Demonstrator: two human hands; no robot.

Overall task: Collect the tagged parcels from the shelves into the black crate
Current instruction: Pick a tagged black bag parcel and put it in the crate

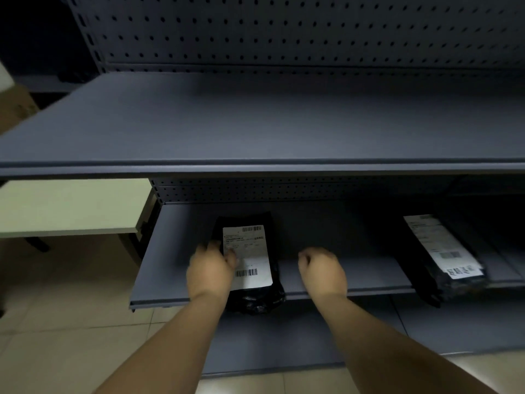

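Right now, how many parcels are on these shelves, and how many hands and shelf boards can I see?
Black parcels with white labels: 2, one under the left hand at, one further right at.
Hands: 2, the left and the right hand.
Grey shelf boards: 2, upper shelf and lower shelf.
Total: 6.

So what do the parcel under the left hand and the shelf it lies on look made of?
Parcel: likely thin black plastic film, glossy and crinkled at its near end, with a white paper label. Shelf: looks like painted sheet metal, matte grey, with a folded front lip.
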